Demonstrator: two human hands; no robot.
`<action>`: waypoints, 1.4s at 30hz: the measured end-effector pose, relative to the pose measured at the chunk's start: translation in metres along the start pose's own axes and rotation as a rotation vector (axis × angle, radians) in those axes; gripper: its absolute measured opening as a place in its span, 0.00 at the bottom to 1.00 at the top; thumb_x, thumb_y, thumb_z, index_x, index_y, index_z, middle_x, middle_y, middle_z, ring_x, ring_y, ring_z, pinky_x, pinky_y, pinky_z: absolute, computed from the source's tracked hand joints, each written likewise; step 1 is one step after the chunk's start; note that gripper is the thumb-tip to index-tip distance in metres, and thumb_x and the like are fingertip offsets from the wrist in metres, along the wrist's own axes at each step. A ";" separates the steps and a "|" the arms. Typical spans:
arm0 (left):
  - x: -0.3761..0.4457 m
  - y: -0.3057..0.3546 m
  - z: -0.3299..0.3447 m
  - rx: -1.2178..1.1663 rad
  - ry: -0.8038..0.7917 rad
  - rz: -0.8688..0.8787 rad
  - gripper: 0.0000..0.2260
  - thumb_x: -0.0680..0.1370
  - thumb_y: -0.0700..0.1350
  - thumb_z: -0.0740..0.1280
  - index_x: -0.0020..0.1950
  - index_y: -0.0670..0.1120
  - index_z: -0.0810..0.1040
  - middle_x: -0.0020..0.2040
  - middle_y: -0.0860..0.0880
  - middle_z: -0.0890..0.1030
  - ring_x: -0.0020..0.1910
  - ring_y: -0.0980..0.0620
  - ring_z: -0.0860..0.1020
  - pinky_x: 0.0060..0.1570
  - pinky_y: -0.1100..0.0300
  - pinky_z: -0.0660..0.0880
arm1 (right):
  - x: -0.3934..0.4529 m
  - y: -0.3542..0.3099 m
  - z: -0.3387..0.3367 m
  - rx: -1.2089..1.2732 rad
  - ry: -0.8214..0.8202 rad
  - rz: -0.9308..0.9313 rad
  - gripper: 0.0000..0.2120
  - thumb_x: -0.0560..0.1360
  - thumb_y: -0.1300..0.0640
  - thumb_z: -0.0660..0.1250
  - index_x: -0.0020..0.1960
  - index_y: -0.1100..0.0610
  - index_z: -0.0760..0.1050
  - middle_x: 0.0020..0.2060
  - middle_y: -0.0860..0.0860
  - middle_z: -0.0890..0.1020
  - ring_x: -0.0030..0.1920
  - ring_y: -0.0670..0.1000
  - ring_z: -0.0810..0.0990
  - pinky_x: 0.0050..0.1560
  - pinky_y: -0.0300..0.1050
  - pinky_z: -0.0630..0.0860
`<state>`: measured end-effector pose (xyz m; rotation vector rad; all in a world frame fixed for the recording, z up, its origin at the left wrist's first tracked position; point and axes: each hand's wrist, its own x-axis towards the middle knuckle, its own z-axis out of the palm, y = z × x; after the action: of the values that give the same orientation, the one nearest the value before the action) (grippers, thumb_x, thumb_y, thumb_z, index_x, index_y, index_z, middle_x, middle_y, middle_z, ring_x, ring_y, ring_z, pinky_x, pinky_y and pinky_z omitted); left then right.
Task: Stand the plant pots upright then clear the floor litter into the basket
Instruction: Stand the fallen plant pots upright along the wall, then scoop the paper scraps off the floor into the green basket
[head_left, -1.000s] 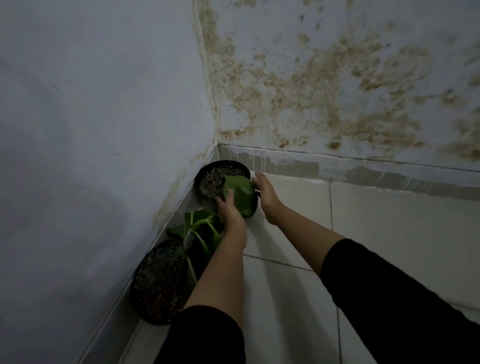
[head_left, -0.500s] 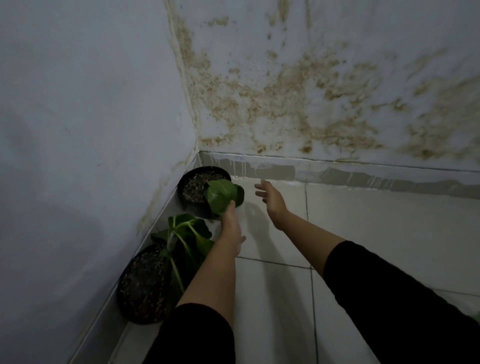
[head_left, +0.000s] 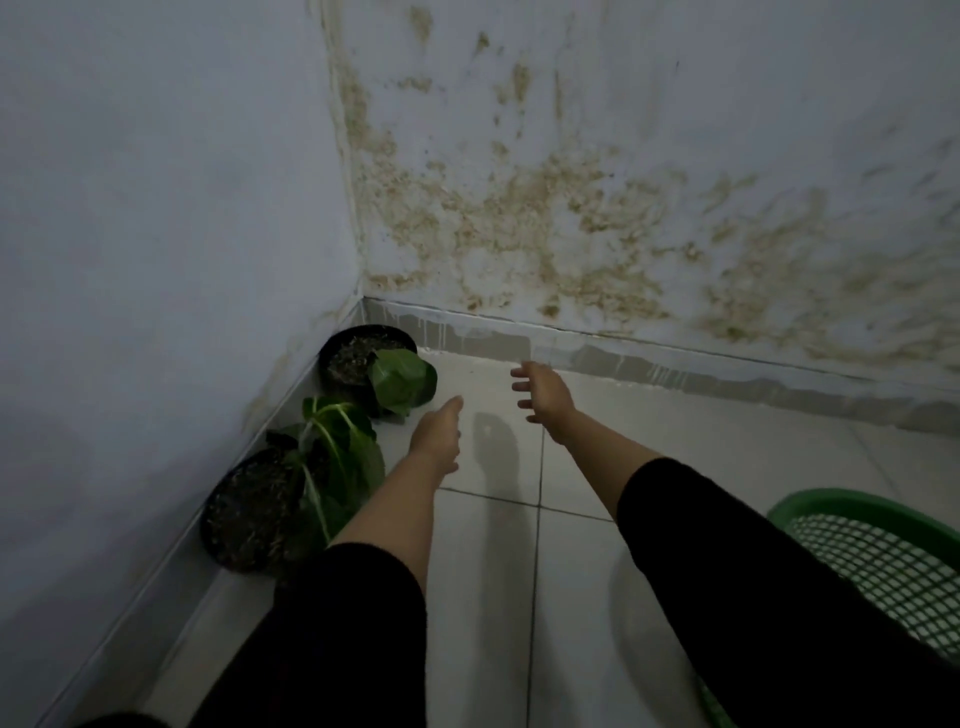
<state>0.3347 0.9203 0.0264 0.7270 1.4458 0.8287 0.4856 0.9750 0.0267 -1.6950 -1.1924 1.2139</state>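
Two pots upright along left wall, mouths up: near pot (head_left: 248, 512), far pot (head_left: 353, 358) in the corner. One green basket (head_left: 857, 512) at right on tiled floor (head_left: 519, 571). Left hand (head_left: 437, 435) and right hand (head_left: 543, 392) empty, fingers loosely spread, apart from pots. Back wall (head_left: 571, 208) stained.

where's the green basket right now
In the head view the green basket sits on the tiled floor at the lower right, beside the person's right forearm, across from the two plant pots along the left wall.
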 end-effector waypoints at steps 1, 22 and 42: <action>-0.005 0.001 0.004 0.012 -0.011 0.010 0.19 0.80 0.56 0.58 0.62 0.42 0.72 0.55 0.44 0.73 0.42 0.49 0.72 0.50 0.56 0.68 | -0.003 -0.001 -0.004 -0.016 -0.002 0.013 0.20 0.82 0.48 0.54 0.64 0.59 0.75 0.61 0.56 0.78 0.53 0.57 0.78 0.50 0.51 0.72; -0.174 -0.013 0.288 0.533 -0.237 0.512 0.19 0.81 0.50 0.52 0.64 0.44 0.74 0.64 0.41 0.74 0.64 0.41 0.67 0.62 0.50 0.65 | -0.208 0.016 -0.295 -0.472 0.572 -0.028 0.15 0.83 0.55 0.57 0.60 0.63 0.77 0.54 0.55 0.81 0.43 0.47 0.77 0.33 0.32 0.71; -0.252 -0.063 0.369 0.534 -0.089 0.721 0.14 0.80 0.49 0.55 0.55 0.43 0.76 0.61 0.42 0.72 0.64 0.44 0.65 0.64 0.51 0.66 | -0.340 0.137 -0.330 -0.375 0.420 0.507 0.28 0.82 0.39 0.52 0.67 0.60 0.71 0.59 0.60 0.77 0.55 0.62 0.80 0.53 0.57 0.81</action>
<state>0.7177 0.6983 0.1156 1.7327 1.3345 0.9282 0.7943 0.5964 0.0963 -2.4926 -0.7836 0.8631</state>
